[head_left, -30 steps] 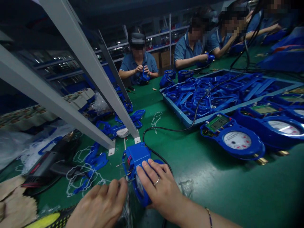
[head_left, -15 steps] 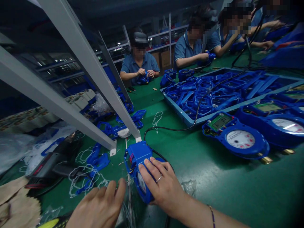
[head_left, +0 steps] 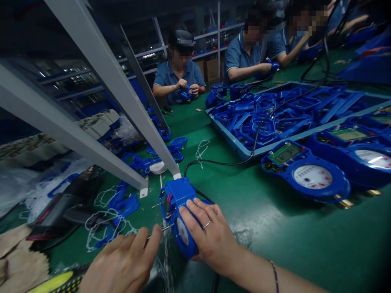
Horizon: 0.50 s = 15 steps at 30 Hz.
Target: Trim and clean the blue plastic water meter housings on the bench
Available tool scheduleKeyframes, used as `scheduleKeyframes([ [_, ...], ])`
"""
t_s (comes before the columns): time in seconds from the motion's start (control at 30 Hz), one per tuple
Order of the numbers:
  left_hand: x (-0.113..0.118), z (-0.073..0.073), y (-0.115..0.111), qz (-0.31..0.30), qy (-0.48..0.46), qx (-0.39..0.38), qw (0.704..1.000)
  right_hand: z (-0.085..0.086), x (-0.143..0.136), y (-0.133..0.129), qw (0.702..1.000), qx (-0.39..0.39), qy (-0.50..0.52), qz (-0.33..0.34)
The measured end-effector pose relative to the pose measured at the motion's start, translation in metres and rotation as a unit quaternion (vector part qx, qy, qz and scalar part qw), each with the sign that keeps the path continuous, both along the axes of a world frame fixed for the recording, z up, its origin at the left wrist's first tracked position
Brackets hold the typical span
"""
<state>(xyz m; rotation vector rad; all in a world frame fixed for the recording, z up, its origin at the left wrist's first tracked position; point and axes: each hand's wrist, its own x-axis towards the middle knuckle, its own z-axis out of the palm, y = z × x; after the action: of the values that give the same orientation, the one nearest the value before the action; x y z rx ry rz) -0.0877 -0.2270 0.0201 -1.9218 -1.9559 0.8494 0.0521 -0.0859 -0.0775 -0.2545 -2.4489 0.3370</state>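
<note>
My left hand (head_left: 122, 260) is closed around a screwdriver (head_left: 166, 228); only its thin metal shaft shows, and the handle is hidden by my fingers. The shaft points at the side of a blue water meter (head_left: 183, 191) with a round white dial, tilted on its edge on the green bench. Whether the tip touches a screw I cannot tell. With its fingers over the meter's face and the thumb underneath, my right hand (head_left: 210, 236) grips the housing. Red and other thin wires (head_left: 169, 199) show at the meter's open side.
A blue tray (head_left: 241, 150) of blue plastic frames stands ahead. Open meters (head_left: 311, 177) lie at right. White metal posts (head_left: 122, 97) rise at left, near a heat gun (head_left: 61, 211) and white string loops (head_left: 100, 228). A black cable (head_left: 214, 163) crosses the bench. Co-workers (head_left: 180, 69) sit opposite.
My view has shifted slightly. More of the screwdriver shaft shows between my left hand and the meter. My right hand keeps its grip on the meter.
</note>
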Motion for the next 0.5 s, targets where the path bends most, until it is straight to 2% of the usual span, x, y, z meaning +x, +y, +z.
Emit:
scheduleKeyframes([
  [0.17, 0.0004, 0.0048, 0.0102, -0.001, -0.02, -0.021, 1.0, 0.0015, -0.001, 0.0004, 1.0, -0.011, 0.013, -0.005],
  [0.5, -0.0019, -0.0031, 0.0091, -0.035, -0.014, 0.005, 0.999, 0.001, 0.0001, -0.0005, 1.0, 0.001, 0.02, -0.009],
])
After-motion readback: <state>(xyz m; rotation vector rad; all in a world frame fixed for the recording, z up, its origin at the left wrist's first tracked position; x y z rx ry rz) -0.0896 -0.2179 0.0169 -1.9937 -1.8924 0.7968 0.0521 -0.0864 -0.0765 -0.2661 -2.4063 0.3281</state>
